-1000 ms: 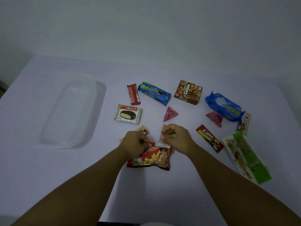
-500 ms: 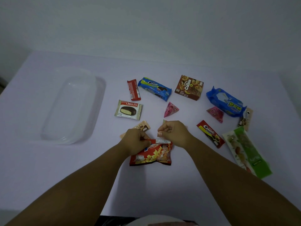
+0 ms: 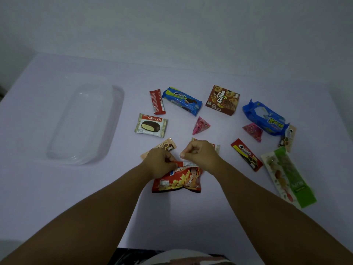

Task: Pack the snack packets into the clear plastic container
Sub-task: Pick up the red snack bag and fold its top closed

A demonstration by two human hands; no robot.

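Pinching the red potato-snack packet point(image 3: 177, 178) in both hands, left hand point(image 3: 159, 162) and right hand point(image 3: 200, 154) on its top seam; clear plastic container point(image 3: 57, 150) lies leftward toward the tabletop's left edge, long axis front-to-back, left hand nearer.

I see a pale purple tabletop point(image 3: 191, 217) that fills most of my view. Behind it stands a plain grey-white wall point(image 3: 172, 25). At the bottom edge I see a bit of dark and light cloth point(image 3: 172, 257).

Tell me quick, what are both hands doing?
Left hand: closed, pinching the top edge of the red potato snack bag.
Right hand: closed, pinching the same bag's top edge.
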